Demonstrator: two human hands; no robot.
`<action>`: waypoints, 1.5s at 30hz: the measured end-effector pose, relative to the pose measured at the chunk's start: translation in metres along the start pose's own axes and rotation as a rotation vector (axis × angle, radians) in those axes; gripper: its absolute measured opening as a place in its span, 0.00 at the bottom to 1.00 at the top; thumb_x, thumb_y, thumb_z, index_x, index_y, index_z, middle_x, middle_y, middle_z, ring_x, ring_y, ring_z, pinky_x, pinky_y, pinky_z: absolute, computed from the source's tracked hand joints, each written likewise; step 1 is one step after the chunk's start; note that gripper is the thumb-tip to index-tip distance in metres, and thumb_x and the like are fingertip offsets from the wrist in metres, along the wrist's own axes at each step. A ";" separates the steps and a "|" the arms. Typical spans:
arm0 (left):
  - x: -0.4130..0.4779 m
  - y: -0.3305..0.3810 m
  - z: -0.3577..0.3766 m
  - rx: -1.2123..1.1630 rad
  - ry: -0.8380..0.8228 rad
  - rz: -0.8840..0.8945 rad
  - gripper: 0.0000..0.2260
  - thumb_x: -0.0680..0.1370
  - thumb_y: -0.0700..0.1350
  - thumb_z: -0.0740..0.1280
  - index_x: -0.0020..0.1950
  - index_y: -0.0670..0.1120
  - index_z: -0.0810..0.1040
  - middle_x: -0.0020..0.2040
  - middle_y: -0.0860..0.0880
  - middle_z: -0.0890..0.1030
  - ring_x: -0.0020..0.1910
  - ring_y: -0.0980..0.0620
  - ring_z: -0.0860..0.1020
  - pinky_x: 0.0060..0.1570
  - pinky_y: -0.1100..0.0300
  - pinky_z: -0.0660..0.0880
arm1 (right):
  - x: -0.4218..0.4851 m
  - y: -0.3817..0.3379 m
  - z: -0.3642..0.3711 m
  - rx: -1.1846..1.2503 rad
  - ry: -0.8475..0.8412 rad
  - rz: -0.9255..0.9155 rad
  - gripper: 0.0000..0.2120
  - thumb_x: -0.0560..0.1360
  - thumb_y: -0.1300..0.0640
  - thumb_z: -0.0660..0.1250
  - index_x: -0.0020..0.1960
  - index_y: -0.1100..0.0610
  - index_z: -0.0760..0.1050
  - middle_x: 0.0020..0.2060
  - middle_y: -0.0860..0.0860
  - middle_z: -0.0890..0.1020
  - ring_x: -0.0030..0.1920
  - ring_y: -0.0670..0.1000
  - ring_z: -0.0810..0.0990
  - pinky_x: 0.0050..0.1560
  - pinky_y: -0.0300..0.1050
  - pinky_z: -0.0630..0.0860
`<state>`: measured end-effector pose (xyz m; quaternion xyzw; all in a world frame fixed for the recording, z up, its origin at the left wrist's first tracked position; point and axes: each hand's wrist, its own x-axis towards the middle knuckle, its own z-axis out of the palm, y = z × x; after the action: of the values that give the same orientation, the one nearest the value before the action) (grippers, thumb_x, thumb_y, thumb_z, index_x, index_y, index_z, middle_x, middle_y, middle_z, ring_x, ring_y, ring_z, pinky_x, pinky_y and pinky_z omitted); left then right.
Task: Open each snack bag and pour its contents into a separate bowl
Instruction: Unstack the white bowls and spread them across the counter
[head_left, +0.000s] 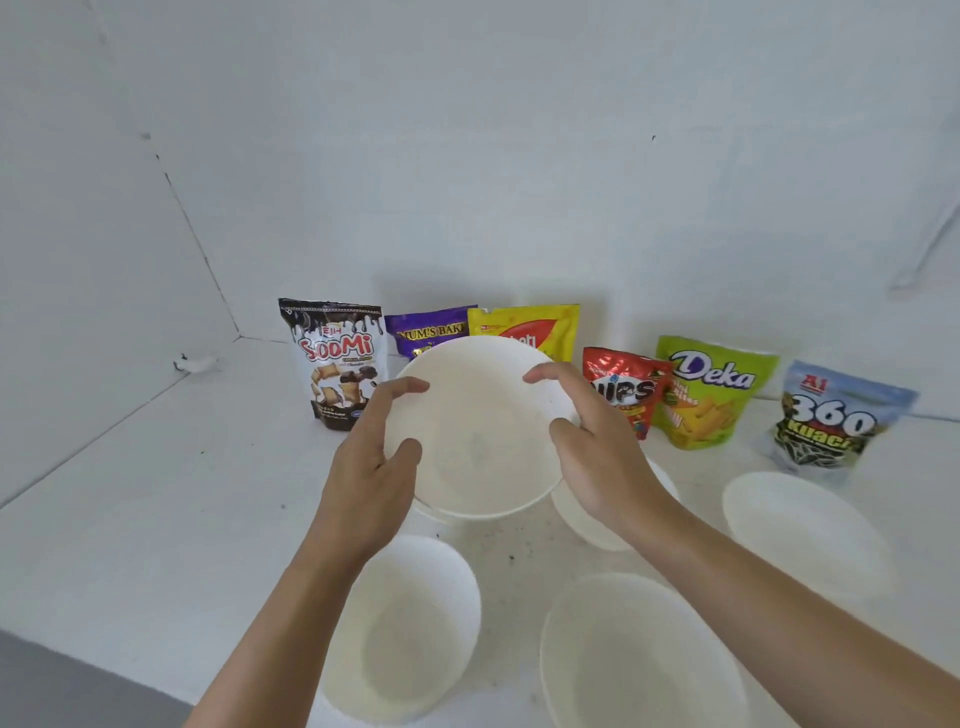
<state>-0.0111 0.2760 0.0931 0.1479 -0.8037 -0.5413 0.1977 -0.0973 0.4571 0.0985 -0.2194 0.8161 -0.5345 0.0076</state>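
Observation:
Both my hands hold one white bowl (480, 431) tilted up above the white table, my left hand (371, 462) on its left rim and my right hand (597, 441) on its right rim. Several sealed snack bags stand in a row behind it: a black and white Soomi bag (335, 364), a purple bag (428, 330), a yellow bag (540, 327), a red Nips bag (626, 389), a green Deka bag (709, 395) and a blue 360 Kuaci bag (831, 421). The held bowl hides the lower parts of the purple and yellow bags.
More empty white bowls sit on the table: one at near left (410, 629), one at near right (639, 660), one at far right (800, 525) and one partly hidden under my right wrist (582, 514). Dark crumbs speckle the tabletop (511, 556). White walls meet in the corner behind.

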 end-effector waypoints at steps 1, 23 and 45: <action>-0.008 0.004 0.012 -0.014 -0.014 -0.005 0.28 0.76 0.31 0.58 0.62 0.62 0.74 0.54 0.68 0.76 0.44 0.66 0.77 0.35 0.69 0.73 | -0.008 0.006 -0.011 0.006 0.005 0.012 0.26 0.73 0.72 0.54 0.60 0.47 0.74 0.25 0.44 0.66 0.23 0.44 0.64 0.24 0.34 0.62; -0.079 0.041 0.157 0.039 -0.331 0.029 0.26 0.77 0.33 0.60 0.63 0.63 0.72 0.56 0.65 0.76 0.42 0.61 0.76 0.45 0.62 0.73 | -0.110 0.076 -0.148 0.114 0.237 0.266 0.26 0.72 0.71 0.58 0.53 0.41 0.77 0.57 0.60 0.78 0.55 0.60 0.75 0.56 0.59 0.76; -0.186 0.004 0.280 0.120 -0.501 -0.191 0.29 0.76 0.30 0.53 0.67 0.61 0.65 0.64 0.53 0.74 0.35 0.62 0.73 0.36 0.66 0.70 | -0.214 0.190 -0.210 -0.061 0.047 0.418 0.26 0.74 0.69 0.60 0.64 0.44 0.70 0.63 0.42 0.74 0.56 0.51 0.74 0.51 0.43 0.70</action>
<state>0.0183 0.5882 -0.0268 0.0959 -0.8406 -0.5287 -0.0683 -0.0228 0.7809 -0.0259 -0.0329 0.8597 -0.5013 0.0926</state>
